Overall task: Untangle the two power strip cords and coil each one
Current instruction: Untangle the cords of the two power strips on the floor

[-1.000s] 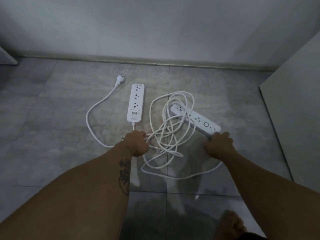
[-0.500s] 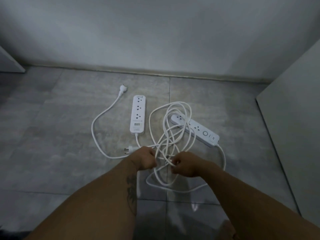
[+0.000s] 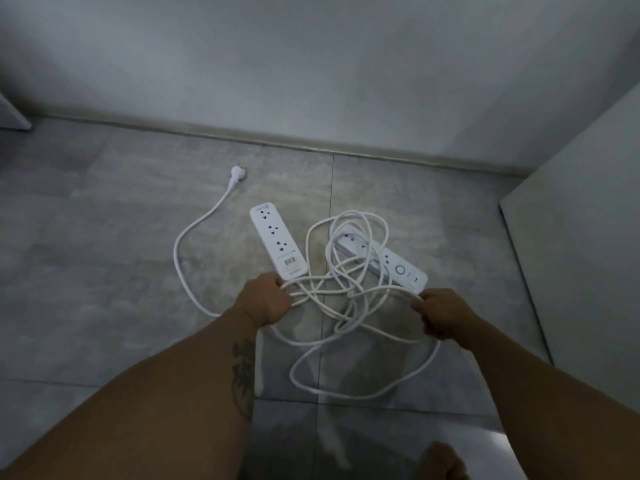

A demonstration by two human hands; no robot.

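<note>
Two cords (image 3: 351, 293) stretch wide, likely to expose their crossings.
Left hand (image 3: 268, 299) and right hand (image 3: 441, 315) each grip strands in curled fingers (image 3: 281, 292).

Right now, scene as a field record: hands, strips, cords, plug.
left hand: grips several strands of the tangle, at left strip's near end
right hand: pinches one strand, by right strip's near end
left strip: flat on floor, sockets up
right strip: on floor, loops lying over it
tangle: knotted between the hands, uncoiled
plug: loose on floor, beyond left strip
</note>
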